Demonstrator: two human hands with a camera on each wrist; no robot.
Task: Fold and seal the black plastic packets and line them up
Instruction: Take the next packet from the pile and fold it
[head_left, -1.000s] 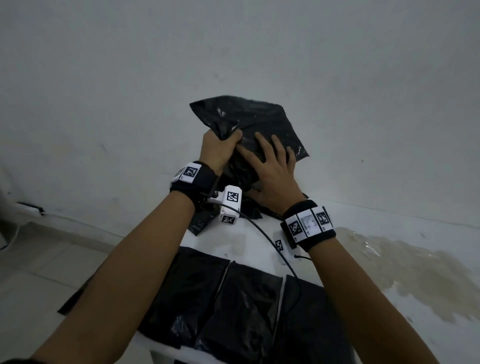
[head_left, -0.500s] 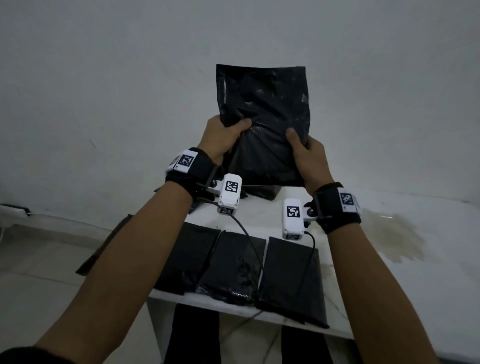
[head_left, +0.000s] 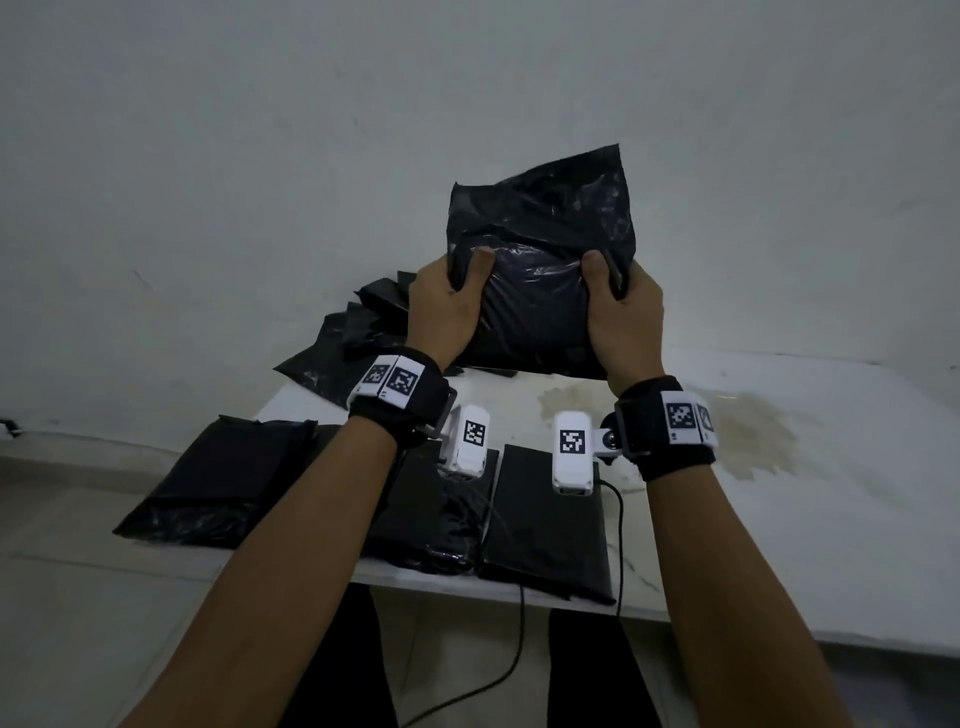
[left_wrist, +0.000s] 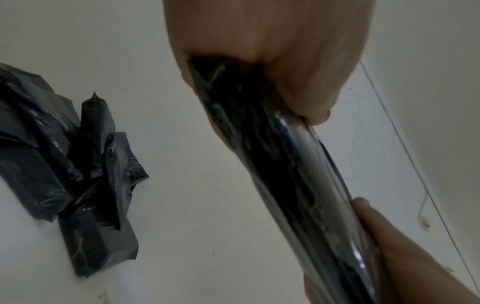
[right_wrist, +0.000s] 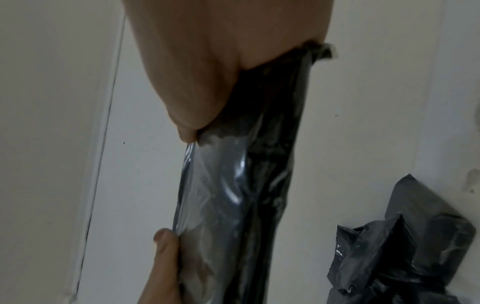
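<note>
Since half a second ago the held packet (head_left: 540, 291) has dropped lower, its top now crumpled and tilted. Folded packets (head_left: 545, 525) lie in a row along the white surface's (head_left: 779, 519) near edge. Beyond, left hand (head_left: 441, 312) and right hand (head_left: 626, 317) grip the packet's sides upright, thumbs in front. Loose packets (head_left: 353, 338) are piled at ten o'clock.

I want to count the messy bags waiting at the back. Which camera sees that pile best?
The left wrist view: the pile of unfolded packets lies whole against the white surface. The head view shows it partly hidden behind the left hand. The right wrist view catches only part of it at the frame's corner.
</note>
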